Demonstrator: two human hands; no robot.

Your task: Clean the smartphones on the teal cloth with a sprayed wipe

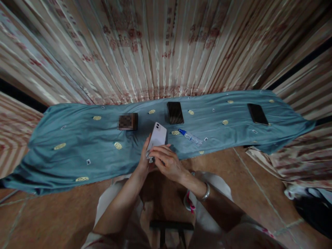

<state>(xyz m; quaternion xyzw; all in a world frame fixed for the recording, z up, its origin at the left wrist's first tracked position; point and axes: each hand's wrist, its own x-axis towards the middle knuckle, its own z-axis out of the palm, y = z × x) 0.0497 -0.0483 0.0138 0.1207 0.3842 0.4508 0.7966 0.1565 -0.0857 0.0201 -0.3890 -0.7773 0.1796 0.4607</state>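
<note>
A pale lilac phone [158, 134] is tilted above the table's near edge, its back with two camera lenses facing up. My left hand [145, 157] is wrapped round its lower left side. My right hand [168, 162] lies over the phone's lower end, its fingers pressed together on a small whitish cloth or tissue [149, 158], partly hidden under the fingers. To the right of the phone lies a clear bottle with a blue cap [192, 137]. Behind it is a black tablet-like device [175, 112].
A blue-green patterned cloth [72, 135] covers the long table. At its left stands a dark box [133, 121], partly pixelated; a dark phone [257, 114] lies far right. Curtains [166, 45] hang behind. A stool's black bar [171, 225] shows below.
</note>
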